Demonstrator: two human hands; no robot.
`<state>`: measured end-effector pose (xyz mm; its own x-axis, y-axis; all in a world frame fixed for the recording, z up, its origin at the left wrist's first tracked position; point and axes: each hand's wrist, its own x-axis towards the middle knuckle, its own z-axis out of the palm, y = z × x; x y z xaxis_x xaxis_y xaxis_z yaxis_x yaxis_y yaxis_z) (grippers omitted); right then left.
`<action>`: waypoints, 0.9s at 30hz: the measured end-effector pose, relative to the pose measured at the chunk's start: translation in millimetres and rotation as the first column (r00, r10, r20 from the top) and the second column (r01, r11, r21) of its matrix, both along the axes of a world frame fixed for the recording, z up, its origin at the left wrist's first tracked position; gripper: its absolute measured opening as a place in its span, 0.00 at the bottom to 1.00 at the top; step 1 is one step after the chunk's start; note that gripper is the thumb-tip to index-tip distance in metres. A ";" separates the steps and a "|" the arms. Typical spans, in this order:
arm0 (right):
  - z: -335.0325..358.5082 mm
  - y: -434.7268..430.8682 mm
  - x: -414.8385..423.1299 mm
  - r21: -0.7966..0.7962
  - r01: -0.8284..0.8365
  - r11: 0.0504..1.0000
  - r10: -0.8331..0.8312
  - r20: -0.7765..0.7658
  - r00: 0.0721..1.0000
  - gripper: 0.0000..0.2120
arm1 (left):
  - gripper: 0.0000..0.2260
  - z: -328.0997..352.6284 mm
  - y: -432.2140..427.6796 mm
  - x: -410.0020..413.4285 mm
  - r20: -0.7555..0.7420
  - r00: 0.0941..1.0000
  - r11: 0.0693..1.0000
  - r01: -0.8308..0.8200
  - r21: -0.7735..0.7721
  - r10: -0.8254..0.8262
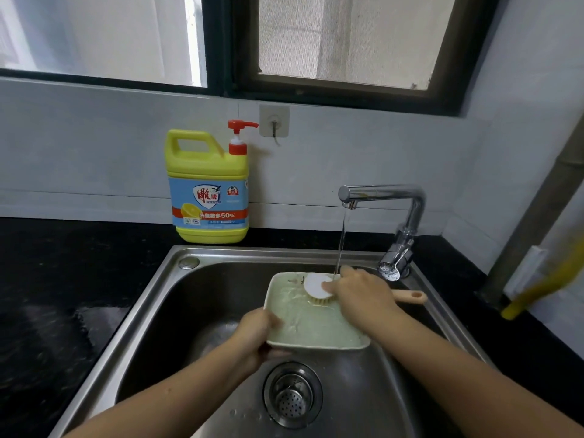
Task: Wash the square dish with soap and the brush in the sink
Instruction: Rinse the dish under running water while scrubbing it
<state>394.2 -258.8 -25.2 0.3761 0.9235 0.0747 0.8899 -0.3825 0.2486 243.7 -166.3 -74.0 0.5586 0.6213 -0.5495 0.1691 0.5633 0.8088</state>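
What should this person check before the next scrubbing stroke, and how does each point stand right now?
1. Dish held securely: the left hand grips the near left edge of the square dish. Ok.
2. Brush in hand: the right hand holds the brush, bristles down on the far part of the dish. Ok.
3. Water running: a thin stream falls from the tap and lands by the brush. Ok.
4. Dish over the sink, so drips stay in the basin. Ok.
5. Soap on the dish: the surface looks wet, but no clear foam shows. Cannot tell.
6. Soap bottle upright behind the sink. Ok.
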 end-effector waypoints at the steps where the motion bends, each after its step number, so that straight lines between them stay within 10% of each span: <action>1: -3.1 -4.3 5.3 0.041 0.047 0.998 -0.044 -0.071 0.996 0.17 | 0.10 0.3 0.9 0.5 -0.016 1.000 1.000 -0.005 0.003 0.005; 9: -29.0 -36.4 21.2 0.059 0.458 0.887 -0.202 -0.842 0.500 0.26 | 0.12 13.3 4.0 6.0 -0.130 0.992 0.988 0.022 0.155 -0.002; 18: -43.4 -49.0 11.5 -0.015 0.603 0.797 -0.069 -0.995 0.067 0.09 | 0.18 29.8 6.8 9.2 -0.074 0.989 0.908 0.149 0.392 -0.131; 22: -31.1 -42.1 3.0 0.190 0.667 0.720 0.160 -0.981 0.107 0.06 | 0.10 22.5 14.9 2.9 0.140 0.986 0.956 0.049 0.290 -0.093; 27: -10.9 -28.3 -8.3 0.448 0.617 0.647 0.133 -0.863 0.487 0.05 | 0.09 4.3 2.4 28.1 0.278 0.901 0.937 -0.350 0.010 0.334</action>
<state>385.9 -287.1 -36.1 0.7990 0.5919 0.1060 0.3507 -0.3155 -0.8817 271.7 -163.9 -69.7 0.4271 0.8268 -0.3661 -0.2531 0.4980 0.8294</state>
